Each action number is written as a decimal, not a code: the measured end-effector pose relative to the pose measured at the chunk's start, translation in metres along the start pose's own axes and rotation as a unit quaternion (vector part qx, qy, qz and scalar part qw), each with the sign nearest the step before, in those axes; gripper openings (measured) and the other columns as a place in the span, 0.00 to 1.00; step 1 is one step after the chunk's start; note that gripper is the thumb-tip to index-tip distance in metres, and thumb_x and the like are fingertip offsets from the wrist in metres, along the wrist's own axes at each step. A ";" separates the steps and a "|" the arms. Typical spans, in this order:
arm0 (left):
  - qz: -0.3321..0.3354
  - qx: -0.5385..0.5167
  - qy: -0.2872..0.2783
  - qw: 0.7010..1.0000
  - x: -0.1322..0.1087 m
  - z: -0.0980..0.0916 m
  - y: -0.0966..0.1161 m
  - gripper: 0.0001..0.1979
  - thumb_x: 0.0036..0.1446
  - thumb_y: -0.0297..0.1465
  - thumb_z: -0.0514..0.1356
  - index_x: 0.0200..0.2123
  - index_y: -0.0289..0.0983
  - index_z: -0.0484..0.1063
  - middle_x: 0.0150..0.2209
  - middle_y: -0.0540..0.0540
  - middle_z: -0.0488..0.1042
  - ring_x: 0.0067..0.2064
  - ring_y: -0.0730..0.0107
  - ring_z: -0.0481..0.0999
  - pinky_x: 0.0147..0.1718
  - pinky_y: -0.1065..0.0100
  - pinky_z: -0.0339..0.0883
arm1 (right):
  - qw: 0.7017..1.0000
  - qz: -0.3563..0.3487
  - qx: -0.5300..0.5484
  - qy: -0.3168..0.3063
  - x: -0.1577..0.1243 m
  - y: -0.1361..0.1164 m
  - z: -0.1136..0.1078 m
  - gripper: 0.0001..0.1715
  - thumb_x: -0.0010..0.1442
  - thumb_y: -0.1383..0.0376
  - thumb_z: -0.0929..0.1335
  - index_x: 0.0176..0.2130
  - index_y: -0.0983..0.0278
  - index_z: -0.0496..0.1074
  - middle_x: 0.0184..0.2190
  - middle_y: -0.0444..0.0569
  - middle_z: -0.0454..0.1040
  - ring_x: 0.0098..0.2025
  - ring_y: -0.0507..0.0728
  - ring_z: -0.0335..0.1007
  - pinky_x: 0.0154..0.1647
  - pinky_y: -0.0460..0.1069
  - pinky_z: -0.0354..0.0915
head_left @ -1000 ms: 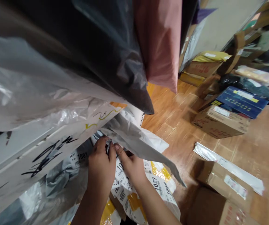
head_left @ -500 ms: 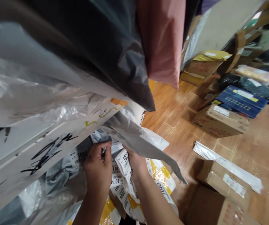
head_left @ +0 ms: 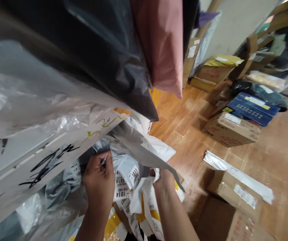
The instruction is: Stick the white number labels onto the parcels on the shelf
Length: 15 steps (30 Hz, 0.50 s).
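My left hand (head_left: 100,175) is closed, its thumb and fingers pinching the edge of a grey mailing bag (head_left: 122,163) on the shelf. On that bag sits a white label (head_left: 133,174) printed 1011. To the right, my right hand (head_left: 165,182) is closed on a strip of white number labels (head_left: 145,192) that hangs down and curls, mostly back side out. Its fingertips are partly hidden by a grey bag flap (head_left: 146,147) sticking out of the shelf. More printed labels, 1014 among them, hang between my forearms. Another grey parcel (head_left: 63,182) lies left of my left hand.
A white shelf edge (head_left: 33,164) with black scribbles crosses above my left hand. Dark and pink bags (head_left: 167,50) overhang it. On the wooden floor (head_left: 179,124) at right stand cardboard boxes (head_left: 230,132), a blue box (head_left: 253,108) and a flat silver-white strip (head_left: 241,177).
My right hand has moved right, drawing the label strip away from the grey bag. The 1011 label on the bag has come into view. My left hand keeps its pinch.
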<state>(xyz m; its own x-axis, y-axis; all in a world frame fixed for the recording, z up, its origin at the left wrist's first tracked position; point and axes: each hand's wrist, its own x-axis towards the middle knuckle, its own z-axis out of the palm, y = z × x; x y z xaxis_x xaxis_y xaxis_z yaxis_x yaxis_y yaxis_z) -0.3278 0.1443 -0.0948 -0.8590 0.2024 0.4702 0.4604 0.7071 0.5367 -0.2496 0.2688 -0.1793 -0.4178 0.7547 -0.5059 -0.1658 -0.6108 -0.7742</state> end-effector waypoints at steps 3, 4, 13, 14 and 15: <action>0.054 0.049 -0.004 0.997 0.002 -0.018 0.012 0.11 0.58 0.36 0.56 0.39 0.36 0.72 0.29 0.46 0.71 0.28 0.67 0.71 0.31 0.67 0.66 | 0.990 0.108 0.003 0.089 -0.018 -0.020 -0.027 0.15 0.43 0.53 0.74 0.24 0.60 0.71 0.17 0.43 0.76 0.18 0.57 0.71 0.15 0.50 0.66; 0.088 0.075 0.010 0.993 0.004 -0.025 0.017 0.14 0.57 0.37 0.57 0.43 0.34 0.70 0.33 0.43 0.72 0.33 0.63 0.72 0.35 0.64 0.67 | 0.986 0.141 0.005 0.093 -0.028 -0.024 -0.036 0.16 0.40 0.54 0.76 0.26 0.62 0.73 0.19 0.44 0.77 0.20 0.57 0.72 0.17 0.49 0.66; 0.375 0.198 -0.157 0.892 0.037 -0.037 0.025 0.13 0.54 0.34 0.53 0.19 0.41 0.70 0.26 0.42 0.73 0.39 0.49 0.73 0.41 0.49 0.64 | 0.988 0.077 -0.067 -0.117 -0.078 -0.032 -0.033 0.21 0.45 0.48 0.74 0.21 0.64 0.75 0.17 0.44 0.71 0.22 0.54 0.65 0.23 0.47 0.60; 0.372 0.201 -0.153 0.893 0.040 -0.036 0.023 0.14 0.55 0.35 0.52 0.22 0.40 0.72 0.27 0.41 0.73 0.37 0.51 0.74 0.38 0.52 0.65 | 0.983 0.063 -0.084 -0.149 -0.078 -0.035 -0.025 0.21 0.45 0.48 0.73 0.22 0.64 0.75 0.17 0.44 0.70 0.22 0.53 0.64 0.23 0.47 0.59; 0.367 0.210 -0.144 0.895 0.042 -0.035 0.020 0.14 0.57 0.34 0.50 0.26 0.38 0.73 0.29 0.39 0.74 0.36 0.52 0.74 0.36 0.54 0.67 | 0.976 0.056 -0.100 -0.185 -0.078 -0.039 -0.017 0.21 0.46 0.48 0.73 0.24 0.64 0.76 0.17 0.43 0.69 0.22 0.51 0.62 0.23 0.46 0.58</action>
<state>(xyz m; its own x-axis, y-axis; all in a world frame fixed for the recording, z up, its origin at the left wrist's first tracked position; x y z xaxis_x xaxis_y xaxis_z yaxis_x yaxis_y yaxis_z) -0.3463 0.1430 -0.0395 -0.4100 0.8401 0.3553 0.8513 0.4923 -0.1816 -0.1948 0.2381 -0.1159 -0.7229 0.5259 -0.4482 0.0614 -0.5972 -0.7997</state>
